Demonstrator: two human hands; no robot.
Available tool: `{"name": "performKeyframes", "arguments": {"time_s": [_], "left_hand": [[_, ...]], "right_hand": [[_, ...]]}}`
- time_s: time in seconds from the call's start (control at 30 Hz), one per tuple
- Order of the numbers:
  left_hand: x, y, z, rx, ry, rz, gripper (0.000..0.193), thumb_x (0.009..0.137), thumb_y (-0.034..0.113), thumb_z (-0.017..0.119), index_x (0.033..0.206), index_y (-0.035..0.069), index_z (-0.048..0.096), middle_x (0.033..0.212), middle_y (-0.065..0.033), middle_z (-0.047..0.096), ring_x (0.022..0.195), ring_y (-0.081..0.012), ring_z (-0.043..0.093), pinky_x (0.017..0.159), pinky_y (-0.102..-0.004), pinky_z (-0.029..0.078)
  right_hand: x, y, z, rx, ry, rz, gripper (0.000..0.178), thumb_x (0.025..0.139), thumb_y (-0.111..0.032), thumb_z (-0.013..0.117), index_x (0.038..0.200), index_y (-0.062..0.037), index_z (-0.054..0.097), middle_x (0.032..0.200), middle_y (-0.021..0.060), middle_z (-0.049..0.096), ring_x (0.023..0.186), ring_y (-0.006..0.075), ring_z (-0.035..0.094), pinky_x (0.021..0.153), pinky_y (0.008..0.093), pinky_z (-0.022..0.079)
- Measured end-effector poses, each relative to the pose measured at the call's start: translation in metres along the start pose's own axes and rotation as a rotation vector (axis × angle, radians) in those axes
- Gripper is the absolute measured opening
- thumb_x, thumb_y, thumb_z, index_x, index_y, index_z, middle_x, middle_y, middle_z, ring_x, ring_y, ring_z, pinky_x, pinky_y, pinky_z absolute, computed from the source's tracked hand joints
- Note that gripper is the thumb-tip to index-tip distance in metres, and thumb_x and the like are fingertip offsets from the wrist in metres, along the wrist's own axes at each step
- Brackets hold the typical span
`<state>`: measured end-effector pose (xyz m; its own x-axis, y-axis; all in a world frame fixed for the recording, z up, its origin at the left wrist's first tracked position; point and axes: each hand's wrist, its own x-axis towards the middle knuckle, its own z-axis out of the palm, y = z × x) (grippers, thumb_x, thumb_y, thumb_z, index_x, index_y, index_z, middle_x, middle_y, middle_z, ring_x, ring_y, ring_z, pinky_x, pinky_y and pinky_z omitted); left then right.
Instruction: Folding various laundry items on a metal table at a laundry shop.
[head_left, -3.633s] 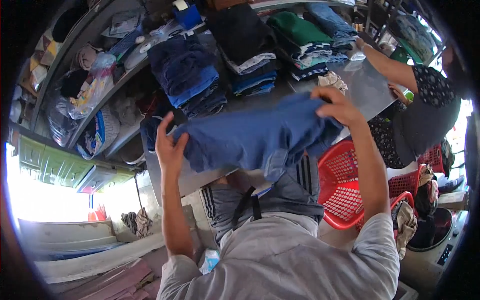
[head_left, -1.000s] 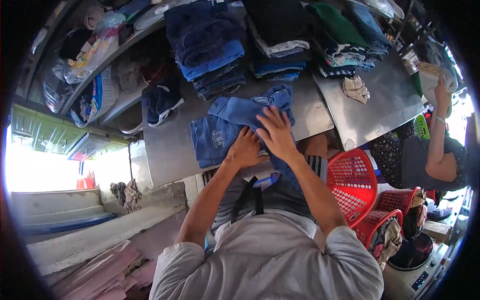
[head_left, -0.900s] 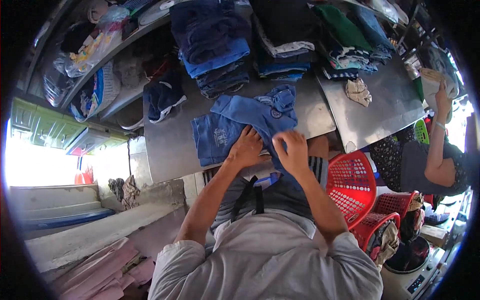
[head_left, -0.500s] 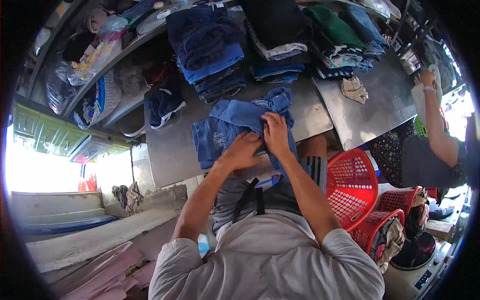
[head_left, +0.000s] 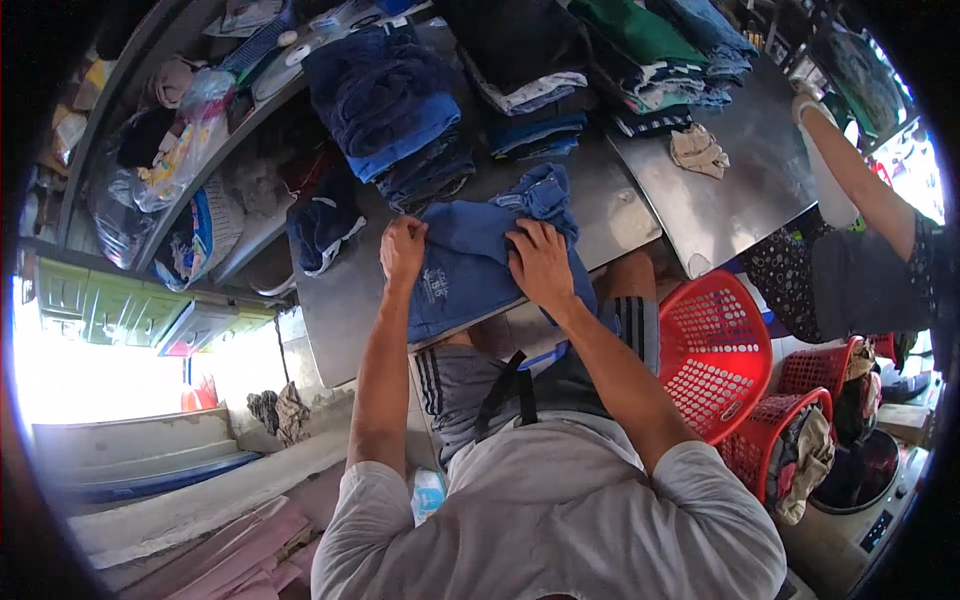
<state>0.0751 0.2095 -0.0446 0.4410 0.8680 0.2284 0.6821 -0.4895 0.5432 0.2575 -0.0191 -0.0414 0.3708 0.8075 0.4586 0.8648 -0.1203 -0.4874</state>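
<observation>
A blue garment [head_left: 455, 285] with a small white print lies on the metal table [head_left: 350, 325] in front of me. Its left part is spread fairly flat, while the far right end is bunched up. At the garment's far left edge, the fingers of my left hand [head_left: 403, 250] are pinched together on the cloth. My right hand [head_left: 541, 265] rests on its right part with the fingers spread over the fabric.
Beyond the garment stand a stack of dark blue clothes [head_left: 385, 110], a black-topped stack [head_left: 525, 50] and a green-topped stack [head_left: 640, 40]. A navy garment [head_left: 325, 230] lies left, a beige cloth [head_left: 698, 150] right. Red baskets [head_left: 712, 350] and another person's arm [head_left: 865, 165] are at right.
My left hand has moved left and away from me to the garment's far left edge. The garment's left part lies smoother and wider. My right hand stays on the cloth.
</observation>
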Motion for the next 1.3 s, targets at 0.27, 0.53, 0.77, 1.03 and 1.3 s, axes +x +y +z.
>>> {"name": "performKeyframes", "arguments": {"time_s": [0.27,0.53,0.77,1.03,1.3], "left_hand": [[-0.002,-0.005,-0.002,-0.011,-0.036,-0.008,0.012,0.093,0.017,0.075,0.100,0.007,0.076,0.094,-0.0152,0.075,0.088,-0.0323,0.074,0.078,-0.0429,0.056],[0.001,0.043,-0.033,-0.433,0.233,0.139,0.016,0.104,0.018,0.067,0.107,0.003,0.064,0.096,-0.0115,0.069,0.087,-0.0211,0.065,0.079,-0.0344,0.052],[0.003,0.061,-0.088,-0.130,0.260,0.179,0.012,0.104,0.018,0.066,0.105,0.006,0.066,0.086,-0.0129,0.074,0.073,-0.0273,0.072,0.067,-0.0373,0.054],[-0.037,0.044,-0.041,0.338,0.305,0.230,0.025,0.091,0.012,0.071,0.115,0.014,0.070,0.138,-0.0076,0.063,0.124,-0.0331,0.059,0.099,-0.0545,0.046],[-0.108,0.098,-0.002,0.378,-0.476,0.679,0.080,0.096,0.064,0.061,0.163,0.025,0.040,0.172,-0.0147,0.026,0.158,-0.0420,0.023,0.126,-0.0622,0.021]], "right_hand": [[0.002,-0.004,-0.006,-0.011,-0.009,0.003,0.038,0.089,-0.019,0.072,0.125,-0.0073,0.067,0.138,0.0129,0.054,0.129,0.0360,0.050,0.108,0.0506,0.042],[0.000,0.003,-0.004,0.004,-0.049,0.012,0.044,0.093,-0.028,0.072,0.130,-0.0069,0.065,0.140,0.0151,0.054,0.131,0.0372,0.049,0.109,0.0517,0.041],[-0.001,0.000,-0.010,0.043,-0.073,0.021,0.069,0.095,-0.045,0.072,0.151,-0.0108,0.052,0.155,0.0163,0.047,0.143,0.0380,0.042,0.116,0.0539,0.035],[-0.013,0.000,-0.039,0.162,-0.021,-0.058,0.059,0.092,-0.038,0.076,0.142,-0.0129,0.059,0.146,0.0146,0.053,0.137,0.0372,0.047,0.112,0.0531,0.037],[-0.121,0.021,-0.117,-0.416,-0.514,-0.020,0.037,0.074,-0.034,0.085,0.099,-0.0130,0.066,0.114,0.0121,0.064,0.132,0.0380,0.050,0.107,0.0552,0.036]]}}
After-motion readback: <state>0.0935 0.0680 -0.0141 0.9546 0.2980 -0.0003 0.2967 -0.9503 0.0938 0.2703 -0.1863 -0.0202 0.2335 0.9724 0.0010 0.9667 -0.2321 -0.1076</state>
